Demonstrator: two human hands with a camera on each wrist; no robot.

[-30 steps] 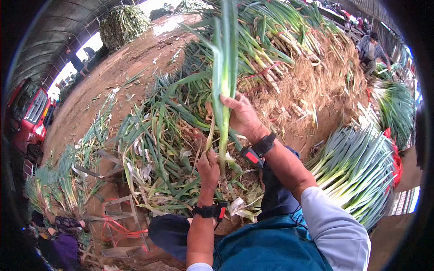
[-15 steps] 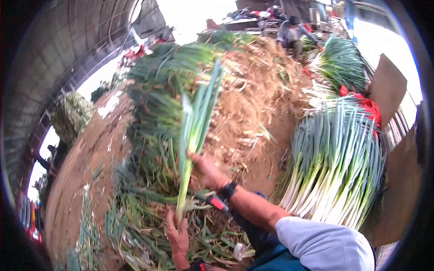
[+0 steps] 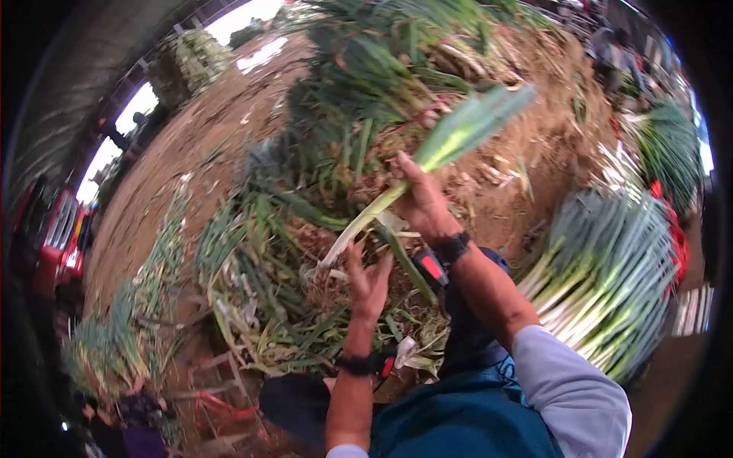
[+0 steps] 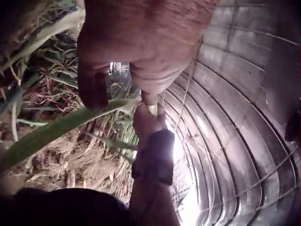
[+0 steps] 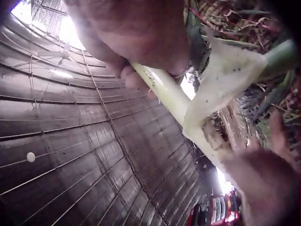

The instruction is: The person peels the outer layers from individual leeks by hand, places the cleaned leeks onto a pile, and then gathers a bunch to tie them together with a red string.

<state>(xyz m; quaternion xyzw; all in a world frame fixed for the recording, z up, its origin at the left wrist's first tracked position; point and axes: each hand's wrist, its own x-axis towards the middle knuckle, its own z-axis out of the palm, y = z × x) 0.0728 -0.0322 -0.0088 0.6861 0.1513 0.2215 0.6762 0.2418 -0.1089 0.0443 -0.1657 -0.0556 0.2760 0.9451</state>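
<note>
My right hand (image 3: 422, 202) grips a large green onion (image 3: 374, 210) around its pale stalk, and the leaves slant up to the right. The white root end points down to the left. A peeled outer leaf (image 5: 230, 75) hangs from the stalk, its green part (image 4: 56, 129) trailing below in the left wrist view. My left hand (image 3: 369, 286) is just under the lower stalk, thumb and fingers spread apart. In the right wrist view the left hand (image 5: 263, 179) overlaps the root end, hiding part of it.
Trimmed leaves (image 3: 259, 259) litter the ground before me. A heap of unpeeled green onions (image 3: 366, 91) lies ahead. At right stands a bundle of cleaned green onions (image 3: 603, 282) beside red netting (image 3: 676, 237). A metal frame (image 3: 221, 382) is at lower left; other people work farther off.
The green onion has tipped from upright to slanting right. My left hand has come off its lower end, fingers now spread, and an outer leaf now hangs loose. The head view has swung about.
</note>
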